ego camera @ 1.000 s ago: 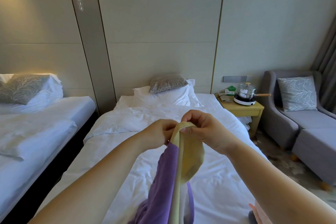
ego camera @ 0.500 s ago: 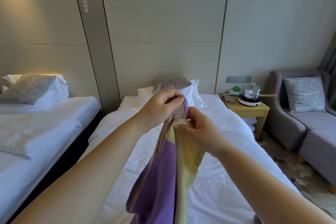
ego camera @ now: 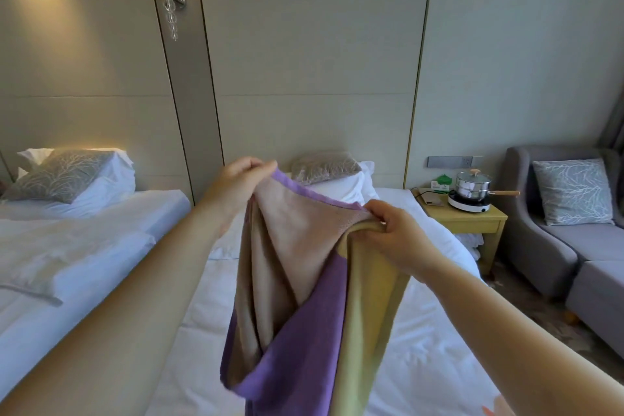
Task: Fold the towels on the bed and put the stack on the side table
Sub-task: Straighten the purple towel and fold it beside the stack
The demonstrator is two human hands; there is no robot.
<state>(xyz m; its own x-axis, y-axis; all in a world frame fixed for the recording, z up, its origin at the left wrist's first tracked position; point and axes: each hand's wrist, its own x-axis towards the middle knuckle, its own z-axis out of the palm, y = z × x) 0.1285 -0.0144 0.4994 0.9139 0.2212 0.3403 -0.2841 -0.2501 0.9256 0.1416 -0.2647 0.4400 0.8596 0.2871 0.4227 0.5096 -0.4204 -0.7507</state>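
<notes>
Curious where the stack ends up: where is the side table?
The side table stands at the right of the head view, between the bed and the grey sofa, with a pot on a hotplate on it.

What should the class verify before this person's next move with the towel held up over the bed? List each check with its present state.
1. Left hand pinches the top edge of the towel: ok.
2. Right hand grips the same edge: ok.
3. The towel hangs flat: not ok, deep folds.
4. Bare space on the bed beneath: ok.
5. Room on the side table for a stack: cannot tell; a pot and cooker stand there.
</notes>
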